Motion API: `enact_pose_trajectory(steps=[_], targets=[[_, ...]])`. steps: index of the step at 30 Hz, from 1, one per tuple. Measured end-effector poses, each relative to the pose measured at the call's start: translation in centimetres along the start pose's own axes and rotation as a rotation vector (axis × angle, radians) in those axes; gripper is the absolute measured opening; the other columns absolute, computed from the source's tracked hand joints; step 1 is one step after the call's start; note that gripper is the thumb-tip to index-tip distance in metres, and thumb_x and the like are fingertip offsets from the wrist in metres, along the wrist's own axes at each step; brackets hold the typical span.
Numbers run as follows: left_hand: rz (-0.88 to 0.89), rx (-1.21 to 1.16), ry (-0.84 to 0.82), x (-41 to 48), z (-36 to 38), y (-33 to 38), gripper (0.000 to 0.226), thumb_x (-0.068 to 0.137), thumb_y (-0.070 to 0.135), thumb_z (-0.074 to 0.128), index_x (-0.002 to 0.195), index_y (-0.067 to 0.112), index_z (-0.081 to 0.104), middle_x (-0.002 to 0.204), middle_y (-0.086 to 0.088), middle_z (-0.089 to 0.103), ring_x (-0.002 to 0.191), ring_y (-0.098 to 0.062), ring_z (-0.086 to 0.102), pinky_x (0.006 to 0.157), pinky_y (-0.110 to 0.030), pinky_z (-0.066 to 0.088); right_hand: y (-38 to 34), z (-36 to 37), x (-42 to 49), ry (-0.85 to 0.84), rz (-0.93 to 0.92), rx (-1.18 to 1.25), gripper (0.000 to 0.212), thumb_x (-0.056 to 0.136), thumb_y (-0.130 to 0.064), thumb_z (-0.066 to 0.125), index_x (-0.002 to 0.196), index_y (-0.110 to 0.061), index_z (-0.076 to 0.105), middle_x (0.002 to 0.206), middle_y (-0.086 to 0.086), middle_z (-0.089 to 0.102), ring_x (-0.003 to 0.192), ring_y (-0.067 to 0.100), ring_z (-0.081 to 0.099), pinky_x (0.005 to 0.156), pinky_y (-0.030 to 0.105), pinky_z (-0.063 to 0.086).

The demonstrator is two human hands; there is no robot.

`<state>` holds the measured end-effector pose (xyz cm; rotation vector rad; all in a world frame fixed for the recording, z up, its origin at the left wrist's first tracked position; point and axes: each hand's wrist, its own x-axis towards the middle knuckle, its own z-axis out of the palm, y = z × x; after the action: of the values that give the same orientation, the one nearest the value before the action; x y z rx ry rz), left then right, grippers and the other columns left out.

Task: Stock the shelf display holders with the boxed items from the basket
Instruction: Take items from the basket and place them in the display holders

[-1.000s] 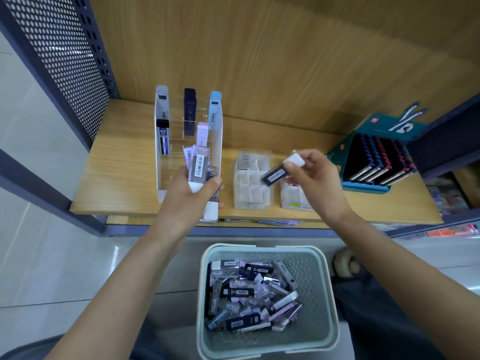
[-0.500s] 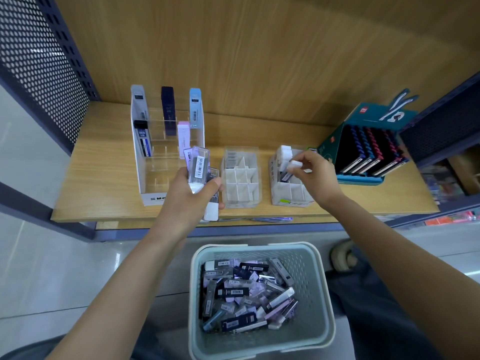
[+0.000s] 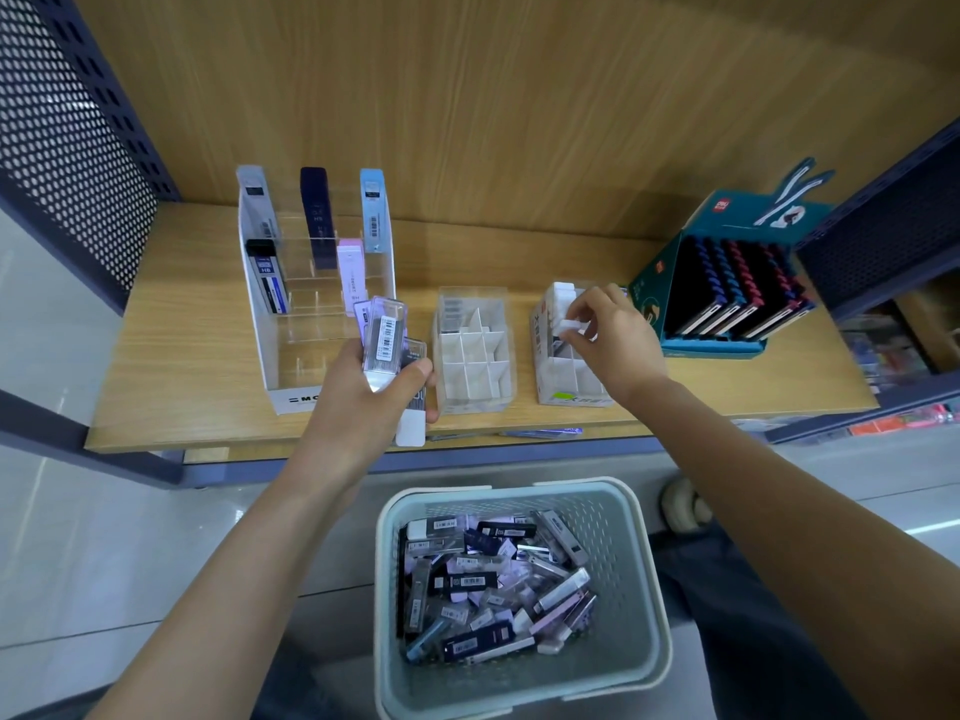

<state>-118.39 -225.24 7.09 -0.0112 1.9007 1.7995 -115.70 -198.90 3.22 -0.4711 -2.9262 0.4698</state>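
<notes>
Several slim boxes sit fanned in the left hand, whose fingers and thumb curl round the stack; a loose squeeze could let one slide out onto the shelf. The right hand pinches a white-capped box by its top over the right divided holder. Pushed aslant, it may catch a divider or tip the light holder; which cell it enters is hard to tell. The boxes look small, clear-sided and barcoded, and many more lie jumbled in the basket.
</notes>
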Motion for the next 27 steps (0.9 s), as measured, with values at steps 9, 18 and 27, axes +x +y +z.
enact_pose_trajectory(steps=[9, 18, 27], targets=[[0.010, -0.004, -0.004, -0.1, 0.0, 0.0, 0.006, 0.094, 0.020, 0.055, 0.100, 0.020, 0.053, 0.082, 0.004, 0.065, 0.056, -0.007, 0.064, 0.060, -0.027, 0.049, -0.1, 0.2, -0.3, -0.010, 0.025, -0.048, 0.017, 0.091, -0.018, 0.060, 0.106, -0.013, 0.058, 0.109, 0.001, 0.055, 0.084, 0.017, 0.059, 0.068, 0.033, 0.049], [0.006, -0.056, -0.007, -0.3, 0.0, 0.1, 0.002, 0.094, 0.021, 0.054, 0.093, 0.022, 0.055, 0.077, 0.006, 0.066, 0.059, -0.009, 0.066, 0.062, -0.031, 0.053, -6.7, -1.4, -3.5, -0.080, 0.018, 0.457, 0.009, 0.093, -0.014, 0.054, 0.101, -0.017, 0.054, 0.081, -0.007, 0.052, 0.063, 0.006, 0.051, 0.060, 0.025, 0.045], [0.038, -0.042, 0.064, -0.5, 0.4, -0.1, 0.020, 0.090, 0.031, 0.059, 0.107, 0.022, 0.056, 0.098, 0.006, 0.066, 0.095, -0.014, 0.062, 0.075, -0.030, 0.049, -14.0, -0.5, -8.1, -0.554, 0.343, 1.191, 0.022, 0.092, -0.012, 0.057, 0.108, -0.007, 0.043, 0.082, 0.001, 0.059, 0.064, 0.012, 0.065, 0.065, 0.025, 0.058]])
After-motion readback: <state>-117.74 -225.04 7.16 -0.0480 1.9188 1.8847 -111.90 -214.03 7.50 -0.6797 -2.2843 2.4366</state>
